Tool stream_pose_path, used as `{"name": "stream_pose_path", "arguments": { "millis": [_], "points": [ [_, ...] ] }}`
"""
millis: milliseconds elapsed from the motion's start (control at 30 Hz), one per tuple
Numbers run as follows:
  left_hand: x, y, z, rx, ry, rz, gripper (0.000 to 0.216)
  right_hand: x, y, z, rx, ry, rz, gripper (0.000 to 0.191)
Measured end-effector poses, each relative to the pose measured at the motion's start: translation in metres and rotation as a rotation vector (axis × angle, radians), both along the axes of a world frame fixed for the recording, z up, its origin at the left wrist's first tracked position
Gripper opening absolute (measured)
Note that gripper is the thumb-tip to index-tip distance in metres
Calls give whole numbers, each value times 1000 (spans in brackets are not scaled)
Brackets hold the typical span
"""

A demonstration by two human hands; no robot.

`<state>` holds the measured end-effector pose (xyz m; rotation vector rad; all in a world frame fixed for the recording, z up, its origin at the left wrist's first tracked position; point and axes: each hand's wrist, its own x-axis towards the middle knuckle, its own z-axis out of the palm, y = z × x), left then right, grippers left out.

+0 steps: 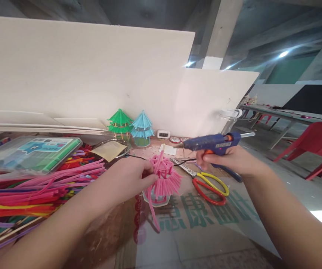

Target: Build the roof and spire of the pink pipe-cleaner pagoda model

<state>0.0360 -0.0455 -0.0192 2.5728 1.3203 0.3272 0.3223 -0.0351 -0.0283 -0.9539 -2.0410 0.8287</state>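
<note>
My left hand [127, 177] is closed on a pink pipe-cleaner model [165, 179] shaped like a small pagoda roof, held just above the table. A loose pink strand hangs from it toward me. My right hand [228, 160] grips a blue hot glue gun [214, 143] by its orange trigger. The nozzle points left, level with the top of the pink model and a little to its right. Scissors [208, 183] with red and yellow handles lie under the gun.
A heap of coloured pipe cleaners [37, 186] and a clear plastic box [32, 153] fill the left. Green [120, 123] and blue [142, 129] pagoda models stand by the white board [93, 74]. Red plastic chairs [318, 145] stand at the right.
</note>
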Motion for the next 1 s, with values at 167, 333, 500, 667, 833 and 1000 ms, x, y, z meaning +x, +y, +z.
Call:
{"name": "stream_pose_path", "arguments": {
  "millis": [167, 333, 500, 667, 833, 1000],
  "points": [
    [0, 0, 1, -8, -3, -4, 24, -4, -6, 7, 132, -146, 64, 40],
    [0, -1, 4, -24, -23, 16, 26, -13, -14, 5, 130, -200, 51, 43],
    [-1, -2, 4, -31, -22, 15, 26, -20, -22, 3, 212, -319, -138, 42],
    [0, -1, 3, -39, -26, -3, 26, -21, -21, 4, 274, -365, -156, 42],
    [3, -1, 4, -33, -3, 10, 25, -25, -22, 6, 256, -327, -153, 43],
    [3, -2, 5, -27, -16, 3, 26, -27, -23, 7, 238, -338, -177, 43]
  ]
}}
